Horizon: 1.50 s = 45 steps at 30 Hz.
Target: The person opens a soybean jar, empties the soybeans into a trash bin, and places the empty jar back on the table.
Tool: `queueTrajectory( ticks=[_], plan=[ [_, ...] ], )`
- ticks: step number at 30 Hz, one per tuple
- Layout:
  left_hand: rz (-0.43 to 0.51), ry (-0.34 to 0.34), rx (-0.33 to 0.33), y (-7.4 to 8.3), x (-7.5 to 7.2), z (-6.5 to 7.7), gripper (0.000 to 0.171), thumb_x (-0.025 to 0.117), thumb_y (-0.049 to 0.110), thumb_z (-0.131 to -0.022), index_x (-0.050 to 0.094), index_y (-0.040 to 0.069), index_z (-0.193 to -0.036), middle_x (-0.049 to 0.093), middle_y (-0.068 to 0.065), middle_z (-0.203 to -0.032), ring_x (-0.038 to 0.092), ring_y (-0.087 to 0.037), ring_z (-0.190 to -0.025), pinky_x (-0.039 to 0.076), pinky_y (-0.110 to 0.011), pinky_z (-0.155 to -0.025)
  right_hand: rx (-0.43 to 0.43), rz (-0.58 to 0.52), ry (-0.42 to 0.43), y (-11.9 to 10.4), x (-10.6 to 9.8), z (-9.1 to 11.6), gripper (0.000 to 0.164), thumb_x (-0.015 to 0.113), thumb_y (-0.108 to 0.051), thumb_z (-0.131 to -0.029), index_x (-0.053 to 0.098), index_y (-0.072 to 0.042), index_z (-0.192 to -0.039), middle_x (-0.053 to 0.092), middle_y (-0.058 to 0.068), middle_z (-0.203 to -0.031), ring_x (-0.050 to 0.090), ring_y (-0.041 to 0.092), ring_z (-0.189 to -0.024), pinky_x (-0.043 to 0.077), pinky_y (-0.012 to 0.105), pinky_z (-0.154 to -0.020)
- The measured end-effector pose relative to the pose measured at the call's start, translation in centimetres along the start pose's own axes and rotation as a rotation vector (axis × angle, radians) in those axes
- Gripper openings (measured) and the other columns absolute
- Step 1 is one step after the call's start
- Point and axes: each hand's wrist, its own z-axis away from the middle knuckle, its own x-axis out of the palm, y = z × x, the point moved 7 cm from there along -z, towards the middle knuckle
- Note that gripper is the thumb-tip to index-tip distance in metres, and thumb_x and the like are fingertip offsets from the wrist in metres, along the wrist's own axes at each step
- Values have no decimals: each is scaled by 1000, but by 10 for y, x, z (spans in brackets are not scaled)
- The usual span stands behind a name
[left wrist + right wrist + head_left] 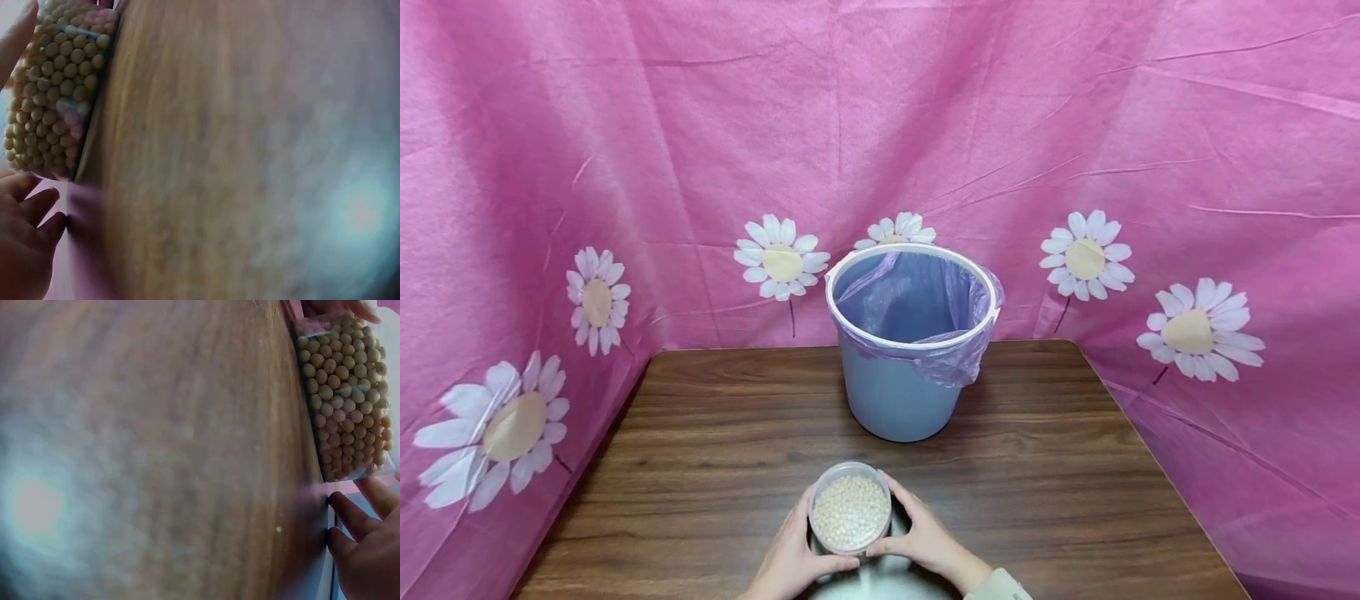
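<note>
A round clear plastic jar (pixel 850 510) full of pale round beans, which look like soybeans, is near the front of the wooden table. My left hand (pixel 793 546) holds its left side, thumb along the near edge. On the opposite side my right hand (pixel 928 537) grips it, with the thumb in front and the fingers reaching round the far right. The left wrist view shows the beans through the wall of the jar (pixel 59 87), its base close to the tabletop. From the right wrist, fingers (pixel 356 515) show at the jar's side.
Behind the jar stands a blue-grey bucket (pixel 895 400) with a white rim and a thin purple bag lining it, bunched over the right side. A pink cloth (pixel 925 108) with white daisies hangs around the back and sides of the brown wooden table (pixel 722 433).
</note>
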Motion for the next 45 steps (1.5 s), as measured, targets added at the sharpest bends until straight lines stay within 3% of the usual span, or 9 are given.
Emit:
queueTrajectory(
  ticks=[8,12,18,23,27,34,39,45],
  plan=[
    [31,21,-26,5,5,0,118,91,58,-54,38,13,-148,60,-10,-137,57,-27,-123,48,-48,-98,-23,-18,23,0,-10,1,94,90,-29,-70,41,-23,-151,48,5,-152,41,23,-140,33,35,-113],
    [49,63,-21,10,3,2,116,92,56,-53,39,17,-148,59,-6,-136,57,-24,-121,49,-43,-96,-95,-44,8,-6,-15,1,93,89,-26,-72,40,-18,-151,50,8,-150,45,19,-138,34,27,-111],
    [184,107,-50,24,-3,0,113,96,48,-52,40,23,-147,54,-1,-137,54,-17,-119,50,-28,-94,-283,-29,47,-27,-29,-1,91,89,-28,-72,42,-12,-149,58,13,-138,57,15,-120,48,36,-101],
    [249,114,-68,37,-8,2,114,98,39,-53,38,22,-149,50,-6,-143,50,-22,-126,45,-30,-101,-342,30,97,-40,-38,0,91,89,-35,-71,45,-15,-148,60,7,-127,55,8,-109,50,38,-92],
    [334,103,-61,46,-10,1,114,98,29,-54,36,26,-150,49,-4,-146,49,-19,-129,38,-30,-106,-390,30,122,-49,-44,1,88,88,-37,-72,47,-15,-147,61,8,-127,55,7,-110,50,33,-91],
    [560,53,33,62,-14,-5,112,95,11,-58,35,28,-151,48,-5,-147,48,-8,-128,35,-18,-106,-460,53,155,-61,-52,3,87,82,-48,-75,47,-12,-147,61,11,-133,56,10,-116,48,32,-96],
    [667,22,-1,66,-15,-5,115,92,1,-59,32,24,-153,43,-10,-150,48,-6,-126,36,-14,-103,-424,62,168,-62,-52,7,87,77,-55,-78,46,-16,-148,59,9,-140,52,12,-125,45,40,-101],
    [717,-20,-17,71,-13,-8,117,91,-3,-58,29,17,-155,42,-17,-150,52,-6,-122,42,-15,-100,-556,28,214,-69,-57,10,86,75,-55,-81,48,-5,-145,63,17,-133,58,15,-121,46,30,-102]
  ],
)
